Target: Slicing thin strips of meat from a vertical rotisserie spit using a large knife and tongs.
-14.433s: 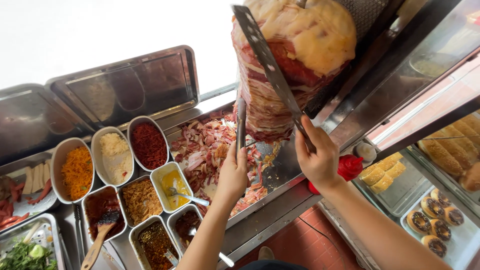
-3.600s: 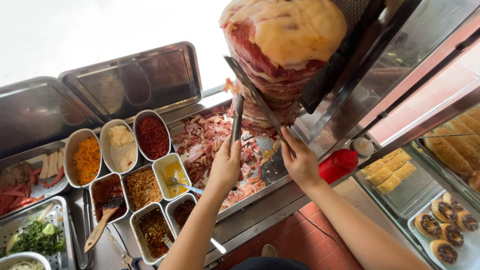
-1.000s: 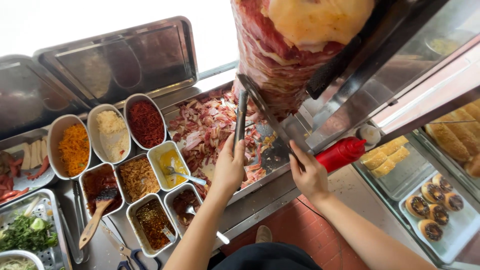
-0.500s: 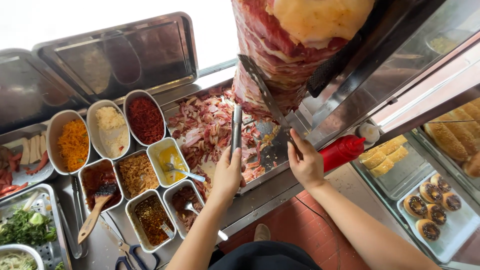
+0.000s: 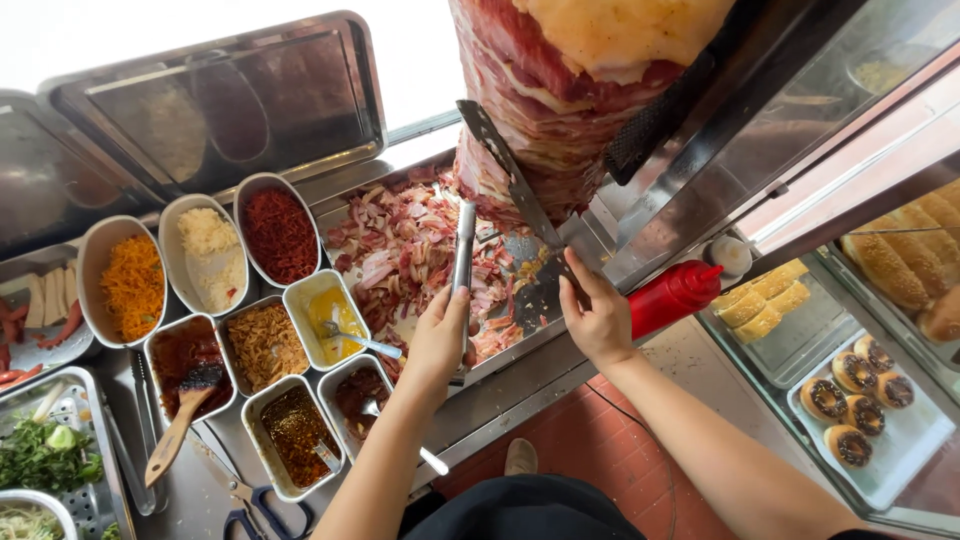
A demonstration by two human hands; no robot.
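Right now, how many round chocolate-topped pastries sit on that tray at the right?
5 on the white tray: one at top, two in the middle row, two in the lower row, and possibly a sixth nearest; glass glare may hide more.

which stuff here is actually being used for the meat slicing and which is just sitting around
In use:
right hand gripping the long knife against the meat cone
left hand holding metal tongs
tray of sliced meat

Lying about:
red squeeze bottle
topping tubs
wooden spoon
scissors
bread rolls
herbs
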